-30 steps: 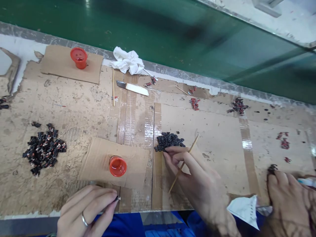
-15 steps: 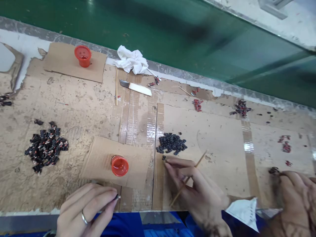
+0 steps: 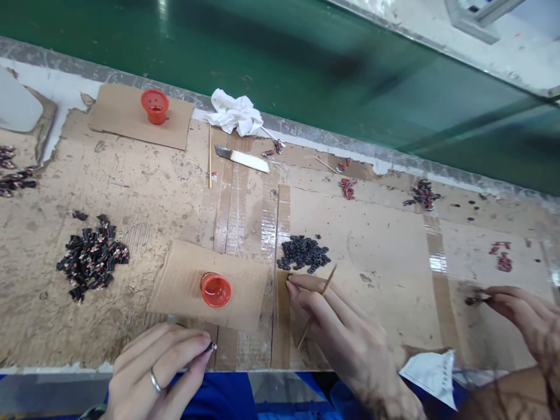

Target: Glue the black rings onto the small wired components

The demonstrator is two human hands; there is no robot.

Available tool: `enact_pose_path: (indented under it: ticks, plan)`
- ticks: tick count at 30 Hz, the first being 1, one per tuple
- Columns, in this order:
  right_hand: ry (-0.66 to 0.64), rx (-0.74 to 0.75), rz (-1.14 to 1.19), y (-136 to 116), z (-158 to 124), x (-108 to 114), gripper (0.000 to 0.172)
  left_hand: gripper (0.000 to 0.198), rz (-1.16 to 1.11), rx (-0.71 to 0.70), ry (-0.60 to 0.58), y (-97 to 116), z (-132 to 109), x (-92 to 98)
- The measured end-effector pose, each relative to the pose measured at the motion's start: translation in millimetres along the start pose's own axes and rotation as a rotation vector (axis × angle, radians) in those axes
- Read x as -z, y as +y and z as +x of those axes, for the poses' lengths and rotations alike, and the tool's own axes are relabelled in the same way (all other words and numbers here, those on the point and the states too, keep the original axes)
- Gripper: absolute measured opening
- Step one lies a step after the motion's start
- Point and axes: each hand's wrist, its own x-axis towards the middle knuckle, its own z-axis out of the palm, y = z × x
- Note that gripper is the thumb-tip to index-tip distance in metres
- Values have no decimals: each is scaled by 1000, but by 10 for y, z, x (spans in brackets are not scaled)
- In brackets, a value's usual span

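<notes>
- Left hand [image 3: 160, 364], lower left of the frame: thumb and fingertips pinch a small dark piece [image 3: 210, 347] with a pale tip showing.
- Right hand [image 3: 345, 332], lower centre: fingers close around a wooden stick [image 3: 329, 279]; the fingertips meet a small black bit [image 3: 289, 276], though whether they grip it I cannot tell.
- Just above that hand, a heap of black ring-like pieces [image 3: 303, 253] lies on the cardboard-covered tabletop [image 3: 371, 233]; a pile of dark pieces [image 3: 91, 256] sits at centre left.
- Progress, as I judge it: one piece is in hand, many lie loose; which are finished is unclear.
</notes>
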Motion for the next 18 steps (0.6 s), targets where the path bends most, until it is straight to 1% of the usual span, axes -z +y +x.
enact_pose_path:
  ticks: [1,4,6,8,11,13,16,18]
  plan:
    - [-40,28,14,29,-38,15,14,16,-4,-1,-1,-7,-5,0]
    - [-139,71,59,121,-155,71,26,18,-10,-3,-2,-17,-18,-6]
    - [-181,83,85,191,-228,107,28,17,2,1,-2,-12,-20,-12]
    - [-201,153,88,279,-293,126,29,18,24,5,-6,-2,-17,-14]
    - [-189,341,39,455,-361,89,36,19,27,3,-53,19,-1,2]
    - [-164,415,-20,577,-390,17,41,18,12,7,-49,35,24,26]
    - [-76,476,-67,699,-452,-121,40,18,-26,15,-67,61,71,53]
    - [-67,455,-36,708,-517,-213,39,19,-48,20,-83,71,95,53]
